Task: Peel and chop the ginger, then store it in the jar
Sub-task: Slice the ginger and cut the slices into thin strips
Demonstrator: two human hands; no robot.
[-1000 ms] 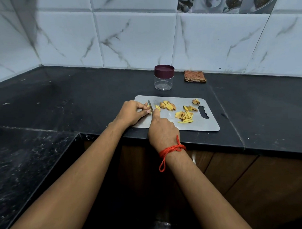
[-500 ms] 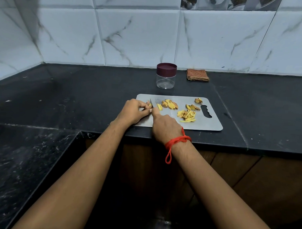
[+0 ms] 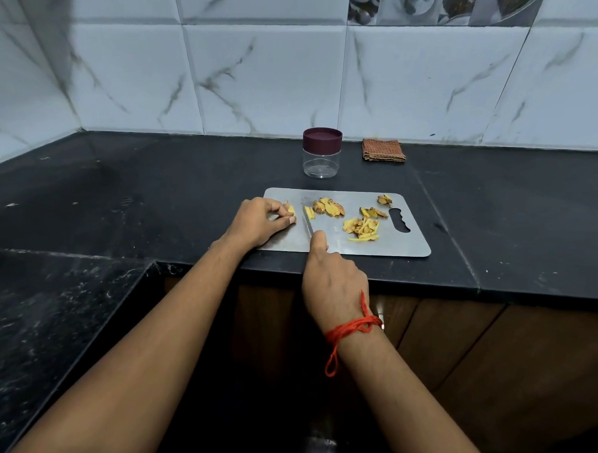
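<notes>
The left grip (image 3: 257, 221) pinches a ginger stub (image 3: 291, 210) at the board's (image 3: 392, 246) left end. The right grip (image 3: 333, 285) is wrapped round the knife (image 3: 308, 223), blade near the stub. Best to tuck those fingertips back and slice thin. The jar (image 3: 321, 152) stands lidded on the bench (image 3: 190, 188) behind.

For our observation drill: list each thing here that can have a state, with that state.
Clear round maroon-lidded jar: closed, upright, empty.
Grey metal cutting board: flat on black counter.
Small steel knife: gripped by right hand.
Yellow ginger piece: pinched by left hand.
Yellow ginger strips: cut, loose on board.
Brown checked cloth: folded.
</notes>
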